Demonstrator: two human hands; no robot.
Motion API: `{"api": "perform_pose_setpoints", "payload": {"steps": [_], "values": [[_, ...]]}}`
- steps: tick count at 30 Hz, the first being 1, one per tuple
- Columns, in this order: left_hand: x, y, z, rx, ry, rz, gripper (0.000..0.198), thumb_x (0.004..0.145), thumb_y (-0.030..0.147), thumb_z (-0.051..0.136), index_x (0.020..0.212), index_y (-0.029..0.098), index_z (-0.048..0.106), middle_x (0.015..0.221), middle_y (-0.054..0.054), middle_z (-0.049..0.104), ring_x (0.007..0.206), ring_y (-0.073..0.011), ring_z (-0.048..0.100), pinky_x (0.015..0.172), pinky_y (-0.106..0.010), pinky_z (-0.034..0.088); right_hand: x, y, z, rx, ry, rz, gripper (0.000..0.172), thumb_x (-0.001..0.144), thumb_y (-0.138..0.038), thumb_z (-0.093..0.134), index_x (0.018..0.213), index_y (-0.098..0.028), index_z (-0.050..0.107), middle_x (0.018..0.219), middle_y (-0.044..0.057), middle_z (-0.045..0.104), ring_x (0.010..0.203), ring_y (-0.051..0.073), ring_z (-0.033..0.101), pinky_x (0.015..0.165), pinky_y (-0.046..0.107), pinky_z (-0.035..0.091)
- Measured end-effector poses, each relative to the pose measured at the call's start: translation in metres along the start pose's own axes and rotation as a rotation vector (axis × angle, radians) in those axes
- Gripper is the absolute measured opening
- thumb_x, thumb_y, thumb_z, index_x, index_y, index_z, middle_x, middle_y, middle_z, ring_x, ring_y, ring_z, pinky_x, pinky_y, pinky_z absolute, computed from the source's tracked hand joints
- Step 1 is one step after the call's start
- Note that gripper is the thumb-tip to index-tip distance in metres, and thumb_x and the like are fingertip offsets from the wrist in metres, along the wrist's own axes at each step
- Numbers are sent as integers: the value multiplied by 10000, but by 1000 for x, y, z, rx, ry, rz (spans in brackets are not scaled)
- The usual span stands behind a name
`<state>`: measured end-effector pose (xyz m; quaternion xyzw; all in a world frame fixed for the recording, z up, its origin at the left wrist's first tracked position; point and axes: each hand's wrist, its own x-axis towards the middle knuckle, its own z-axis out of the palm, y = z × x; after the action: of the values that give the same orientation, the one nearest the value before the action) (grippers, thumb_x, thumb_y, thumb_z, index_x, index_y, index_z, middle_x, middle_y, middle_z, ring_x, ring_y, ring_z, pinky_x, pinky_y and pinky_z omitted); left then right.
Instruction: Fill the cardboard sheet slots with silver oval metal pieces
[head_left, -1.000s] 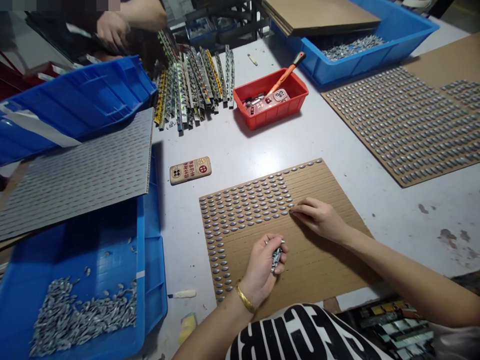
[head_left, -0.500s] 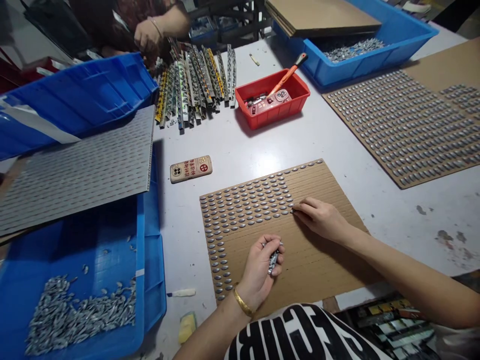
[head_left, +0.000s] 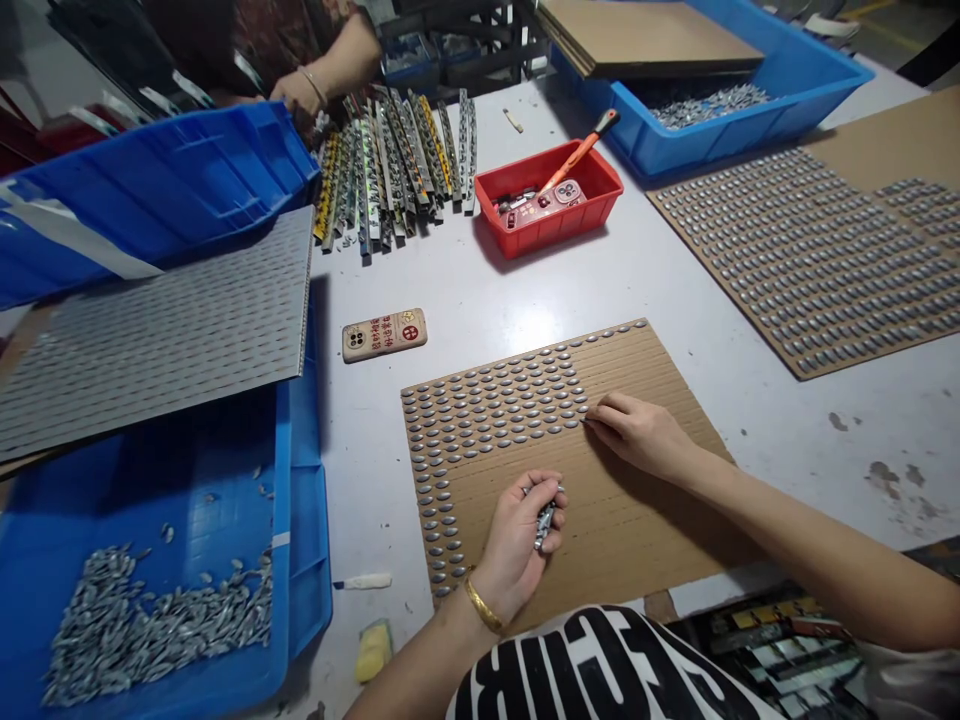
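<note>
Writing first: beige phone-shaped case (head_left: 385, 336), left-centre of table (head_left: 457, 280), has red Chinese characters, too small to read surely. White shirt (head_left: 637, 625) at near edge: big black lettering, partly cut off. Red plastic tray (head_left: 551, 232) toward far edge holds a pinkish phone-shaped item (head_left: 555, 203); its print is illegible.

Tan corrugated cardboard sheet (head_left: 622, 560) lies at the near edge, partly covered in rows of grey almond-shaped metal pieces (head_left: 495, 405). Left hand (head_left: 517, 535) above it, fingers curled round more pieces. Right hand (head_left: 641, 435): fingers narrow, tips at a row's end; can't tell if gripping one.

Table is white, dark stains toward right edge. Co-worker's hand (head_left: 300, 97) near far-left corner.
</note>
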<state>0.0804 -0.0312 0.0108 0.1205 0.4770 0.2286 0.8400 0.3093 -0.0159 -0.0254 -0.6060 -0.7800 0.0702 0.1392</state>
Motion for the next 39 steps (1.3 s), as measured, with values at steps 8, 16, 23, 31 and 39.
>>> {"api": "perform_pose_setpoints", "payload": {"steps": [8, 16, 23, 31, 39], "values": [[-4, 2, -4, -15, 6, 2, 220, 783, 289, 648, 940, 158, 563, 739, -13, 543, 532, -41, 449, 374, -134, 189, -2, -5, -5, -226, -32, -92, 202, 890, -120, 462, 881, -187, 652, 809, 41, 616, 697, 119, 509, 514, 240, 256], [-9, 2, -10, -13, 17, 20, 246, 771, 286, 671, 954, 158, 568, 747, -11, 543, 536, -40, 446, 372, -131, 193, 3, -8, -6, -253, -82, -61, 201, 887, -127, 441, 785, -173, 607, 787, 53, 597, 716, 133, 510, 519, 243, 236], [-12, 1, -17, -30, 7, 41, 258, 771, 303, 678, 952, 160, 561, 753, -7, 544, 542, -36, 453, 375, -127, 195, 7, -12, -6, -109, -78, 57, 223, 912, -216, 427, 875, -202, 647, 831, 38, 623, 695, 127, 544, 548, 237, 301], [-16, 2, -21, -51, 26, 36, 292, 731, 303, 720, 938, 165, 568, 748, -1, 556, 536, -34, 460, 379, -129, 204, 6, -17, -6, -168, -77, 77, 196, 891, -181, 443, 816, -201, 624, 815, 39, 617, 687, 132, 528, 505, 245, 232], [-19, 3, -28, -49, 15, 60, 274, 746, 301, 713, 925, 166, 553, 752, -1, 554, 550, -34, 468, 385, -121, 214, 12, -18, -12, -297, -186, -19, 192, 879, -120, 448, 804, -188, 612, 830, 62, 614, 719, 151, 541, 490, 251, 226]]}}
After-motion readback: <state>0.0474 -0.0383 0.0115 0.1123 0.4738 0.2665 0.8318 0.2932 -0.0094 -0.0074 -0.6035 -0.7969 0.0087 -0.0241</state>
